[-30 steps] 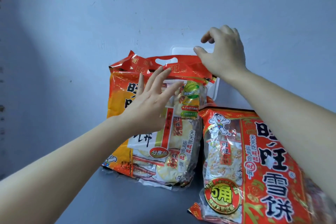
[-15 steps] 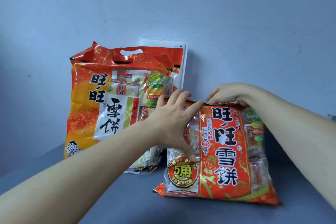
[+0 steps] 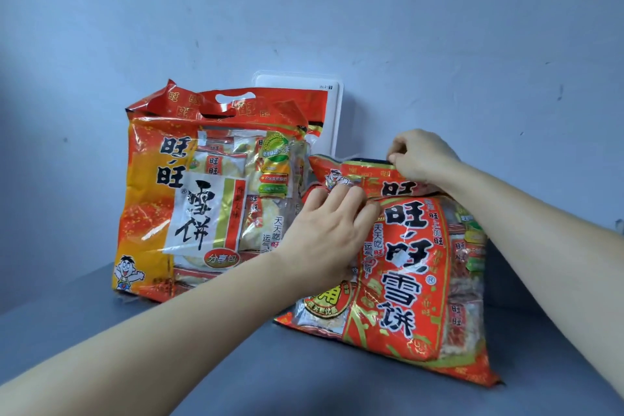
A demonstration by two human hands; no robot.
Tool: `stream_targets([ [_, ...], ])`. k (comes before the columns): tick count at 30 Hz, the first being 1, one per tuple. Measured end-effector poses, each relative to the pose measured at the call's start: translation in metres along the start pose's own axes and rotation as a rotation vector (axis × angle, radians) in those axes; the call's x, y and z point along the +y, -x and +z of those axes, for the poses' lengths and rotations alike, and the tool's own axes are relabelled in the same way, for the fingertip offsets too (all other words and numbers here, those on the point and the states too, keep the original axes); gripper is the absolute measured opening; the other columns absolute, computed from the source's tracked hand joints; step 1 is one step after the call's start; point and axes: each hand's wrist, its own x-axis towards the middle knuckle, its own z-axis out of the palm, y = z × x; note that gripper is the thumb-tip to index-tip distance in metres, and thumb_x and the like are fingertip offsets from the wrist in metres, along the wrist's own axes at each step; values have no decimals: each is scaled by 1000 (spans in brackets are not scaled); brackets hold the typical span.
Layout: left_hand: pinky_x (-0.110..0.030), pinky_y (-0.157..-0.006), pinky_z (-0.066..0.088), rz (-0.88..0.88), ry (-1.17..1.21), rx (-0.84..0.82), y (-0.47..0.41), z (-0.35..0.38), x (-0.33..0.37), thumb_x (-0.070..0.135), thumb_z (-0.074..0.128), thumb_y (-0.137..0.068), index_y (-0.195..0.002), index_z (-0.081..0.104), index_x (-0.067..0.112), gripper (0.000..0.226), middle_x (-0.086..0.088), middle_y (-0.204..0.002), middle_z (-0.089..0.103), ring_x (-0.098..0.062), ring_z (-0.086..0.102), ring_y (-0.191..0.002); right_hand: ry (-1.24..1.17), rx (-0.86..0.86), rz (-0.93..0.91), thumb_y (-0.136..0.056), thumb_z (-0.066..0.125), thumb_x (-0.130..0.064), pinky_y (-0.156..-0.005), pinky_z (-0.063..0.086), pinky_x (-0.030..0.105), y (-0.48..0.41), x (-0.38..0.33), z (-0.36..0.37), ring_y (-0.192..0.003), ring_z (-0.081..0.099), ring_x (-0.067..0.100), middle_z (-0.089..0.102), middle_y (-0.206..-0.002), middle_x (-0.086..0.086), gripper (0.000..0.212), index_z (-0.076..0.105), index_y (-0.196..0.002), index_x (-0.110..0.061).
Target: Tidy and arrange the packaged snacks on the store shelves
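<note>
Two big snack bags sit on a grey shelf (image 3: 169, 365). The orange and red bag (image 3: 189, 199) stands upright at the left, leaning back toward the wall. The red bag (image 3: 412, 277) is tilted up at the right, its bottom on the shelf. My right hand (image 3: 420, 155) pinches that red bag's top flap. My left hand (image 3: 327, 233) lies with fingers nearly straight on its upper left front, covering part of the print.
A white flat box (image 3: 332, 105) stands against the blue wall (image 3: 439, 27) behind the orange bag. Bare grey shelf lies in front of both bags and to the far left.
The red bag has been raised from lying flat toward upright. My right hand now pinches its top flap higher up, and my left hand has slid up its front.
</note>
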Motion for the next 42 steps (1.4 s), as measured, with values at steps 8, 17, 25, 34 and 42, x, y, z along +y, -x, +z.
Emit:
stream_targets([
  [8,-64,-107,20,-74,53,-189,0,-9,8,57,76,-57,-146,20,20,112,-9,-140,27,-29,24,-133,-61,199,-38,-95,45,-18,-71,38,30,9,0,2,-102,56,23,63,-111,0,19,60,-105,-18],
  [17,-52,-88,39,-88,-141,41,3,-1,17,35,84,-49,-146,29,17,113,-10,-119,51,-29,46,-108,-207,264,-74,-92,51,-17,-72,36,27,11,-1,-3,-99,57,24,65,-108,2,17,66,-100,-18],
  [25,-58,-110,26,-192,-6,-211,14,1,27,35,76,-69,-153,-3,23,116,-11,-151,17,-30,15,-141,-296,92,-107,-88,60,-24,-78,38,26,15,-2,-10,-105,56,21,62,-117,3,23,64,-110,-16],
  [34,-53,-119,-1,-273,40,-285,31,1,38,68,72,-65,-144,-31,28,136,-4,-157,-27,-23,-28,-143,-134,168,-366,-90,58,-34,-84,43,31,46,5,-11,-108,56,22,64,-116,3,26,63,-110,-19],
  [42,-50,-120,2,-297,12,-269,31,-11,46,67,69,-68,-147,-27,24,131,-9,-159,-18,-27,-18,-146,98,299,-507,-85,64,-38,-86,42,37,100,41,-20,-102,54,25,66,-101,4,30,69,-104,-16],
])
